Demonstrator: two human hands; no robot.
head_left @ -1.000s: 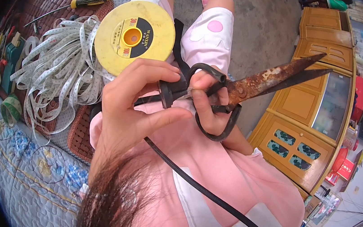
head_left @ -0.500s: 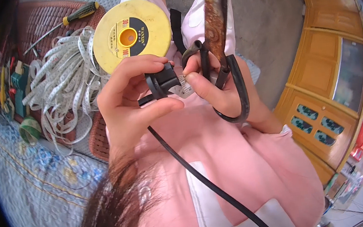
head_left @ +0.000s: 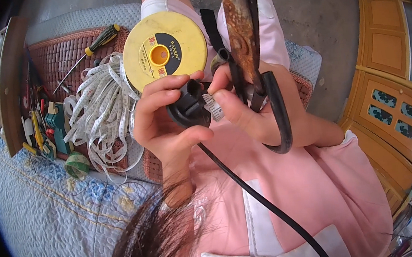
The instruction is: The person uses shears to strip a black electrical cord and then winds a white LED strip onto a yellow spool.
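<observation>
My left hand (head_left: 160, 129) is closed on a black round plastic part (head_left: 189, 109) with a moulded hub, its fingertips around the edges. Just right of it my right hand (head_left: 251, 123) pinches a short piece of white tape (head_left: 213, 108) with scale markings, which reaches to the black part. Old scissors with rusty blades (head_left: 240, 26) and black handles are also held in that hand, blades pointing up. A yellow tape reel (head_left: 172, 22) rests by my thighs above my left hand. A black cord (head_left: 256, 199) runs diagonally down across my pink top.
Loose white measuring tape (head_left: 104, 113) lies heaped on a woven mat (head_left: 58, 56) to the left, with a screwdriver (head_left: 102, 38), assorted tools (head_left: 59, 123) and a wooden board (head_left: 11, 90). A quilted bed cover (head_left: 46, 209) fills the lower left. Wooden cabinets (head_left: 380, 40) stand right across the grey floor.
The scissors have swung from pointing right to pointing up. My left hand has turned the black part, and the white tape piece shows more. The whole view has shifted.
</observation>
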